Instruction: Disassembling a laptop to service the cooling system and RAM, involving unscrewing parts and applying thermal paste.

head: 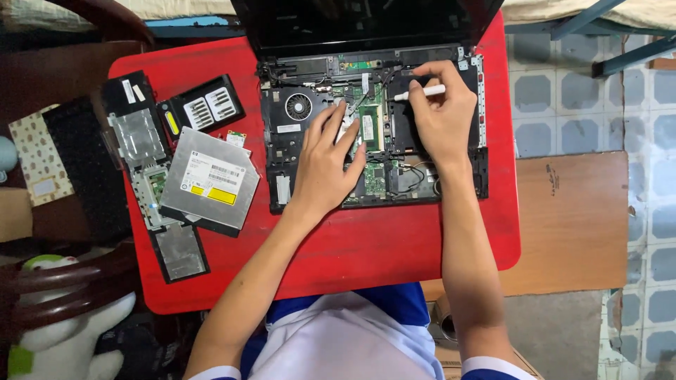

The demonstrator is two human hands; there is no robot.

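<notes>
Laptop (373, 127), opened with its board bare, lies under both hands on the red table (394, 246). Left hand (327, 165) rests flat, fingers spread; right hand (443, 112) grips a white screwdriver (420, 92). Optical drive (211, 181) lies left of the left hand.

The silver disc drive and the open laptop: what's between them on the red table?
Just bare red table between disc drive and laptop, head view.

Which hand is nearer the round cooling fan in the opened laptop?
Left. The left hand rests just right of the fan; the right hand, holding a white tool, is farther right.
</notes>
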